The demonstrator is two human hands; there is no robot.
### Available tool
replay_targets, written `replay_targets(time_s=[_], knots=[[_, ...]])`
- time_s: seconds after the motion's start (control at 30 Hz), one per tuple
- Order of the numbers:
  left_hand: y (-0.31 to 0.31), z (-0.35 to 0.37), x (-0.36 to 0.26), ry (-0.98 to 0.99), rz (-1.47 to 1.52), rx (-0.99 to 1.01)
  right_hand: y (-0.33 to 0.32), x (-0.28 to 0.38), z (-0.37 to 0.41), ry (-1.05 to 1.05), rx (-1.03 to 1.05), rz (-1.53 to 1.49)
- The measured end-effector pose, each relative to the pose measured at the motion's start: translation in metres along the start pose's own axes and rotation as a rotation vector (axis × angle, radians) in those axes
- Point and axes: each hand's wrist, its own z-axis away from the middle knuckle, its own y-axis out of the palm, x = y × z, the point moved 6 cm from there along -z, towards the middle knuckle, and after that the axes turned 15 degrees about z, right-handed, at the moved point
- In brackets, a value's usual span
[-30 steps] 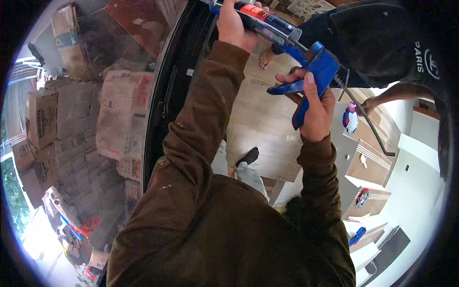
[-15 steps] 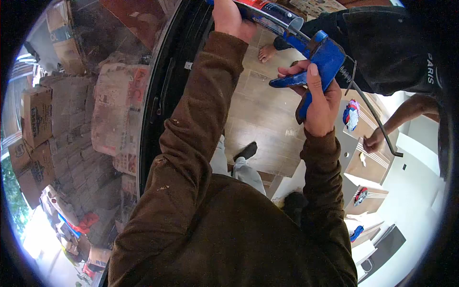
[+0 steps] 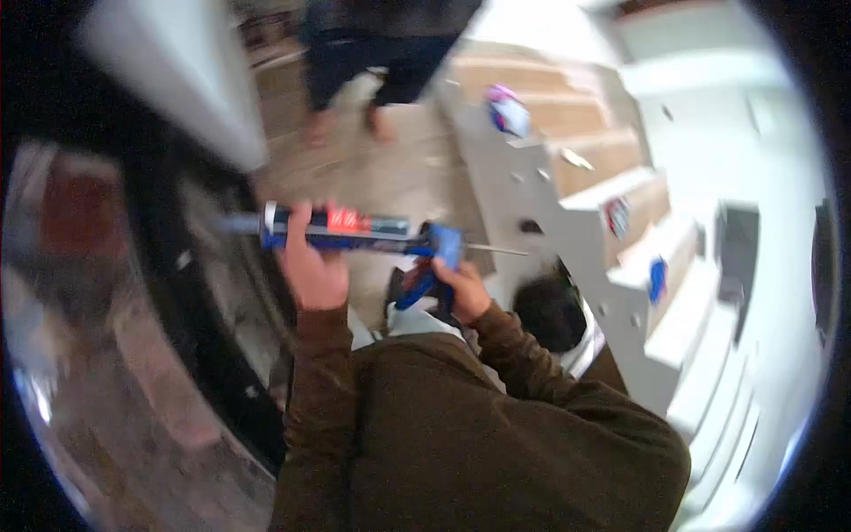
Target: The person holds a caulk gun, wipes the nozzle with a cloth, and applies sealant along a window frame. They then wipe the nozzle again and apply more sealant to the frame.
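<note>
A blue caulking gun lies level across my body, loaded with a sealant tube in black, red and white. My left hand is wrapped round the front of the gun and tube, close to the nozzle. Around the handle and trigger, my right hand is closed at the rear end. The thin metal rod sticks out behind the gun to the right. At the left, the pale nozzle is blurred against the dark frame.
A dark window or door frame curves along my left, with glass beside it. Wooden stairs with white edges rise on the right, bearing several cloth bundles. Another person stands barefoot ahead on the tiled floor.
Both hands have come down and closer to my body with the caulking gun, which now lies level. The view has swung right, and the other person appears farther away.
</note>
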Motion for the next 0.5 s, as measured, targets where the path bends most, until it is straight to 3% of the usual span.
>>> replay_targets(time_s=[0.07, 0.1, 0.17, 0.2, 0.23, 0.27, 0.4, 0.5], knots=[[-0.054, 0.012, 0.067, 0.011, -0.094, -0.293, -0.088, -0.076, 0.025, 0.233, -0.079, 0.44], [-0.07, 0.02, 0.101, -0.05, -0.182, -0.342, -0.106, -0.056, 0.056, 0.425, 0.004, 0.925], [-0.093, 0.036, 0.161, -0.088, -0.452, -0.397, -0.137, -0.051, 0.1, 0.275, 0.173, 1.63], [-0.098, 0.041, 0.188, -0.065, -0.639, -0.417, -0.139, -0.017, 0.123, 0.224, -0.003, 1.409], [-0.076, 0.056, 0.211, -0.002, -0.585, -0.245, -0.164, -0.021, 0.138, 0.317, -0.184, 0.989], [-0.053, 0.074, 0.229, -0.108, -0.532, -0.188, -0.18, -0.006, 0.15, 0.069, -0.363, 0.798], [-0.016, 0.12, 0.296, -0.275, -0.581, -0.019, -0.198, 0.043, 0.172, -0.268, -0.542, 1.17], [-0.007, 0.15, 0.332, -0.403, -0.576, 0.061, -0.217, 0.014, 0.178, -0.211, -0.429, 0.977]])
